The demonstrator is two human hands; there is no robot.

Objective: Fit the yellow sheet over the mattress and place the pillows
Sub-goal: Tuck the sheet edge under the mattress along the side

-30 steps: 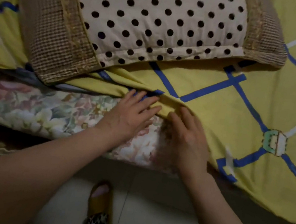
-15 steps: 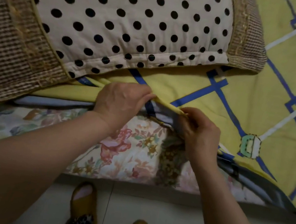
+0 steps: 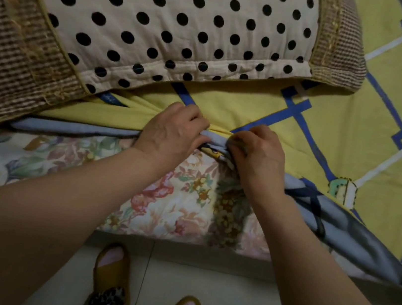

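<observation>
Head view: yellow sheet (image 3: 248, 104) with blue and white lattice lines covers the mattress top, running from centre out to 3 o'clock. Its edge is bunched at frame centre, grey-blue underside showing along the fold and down toward 4 o'clock. Left hand (image 3: 171, 132) has fingers curled shut on the bunched edge; right hand (image 3: 260, 150) pinches the same fold just beside it, knuckles almost touching. Floral mattress (image 3: 66, 171) side is exposed below the hands, 6 to 9 o'clock. Polka-dot pillow (image 3: 161, 23) with brown woven borders lies on the sheet at 12 o'clock, its lower edge near the hands. Mustard slippers (image 3: 112, 275) on tiled floor (image 3: 230, 300) at 6 o'clock.
</observation>
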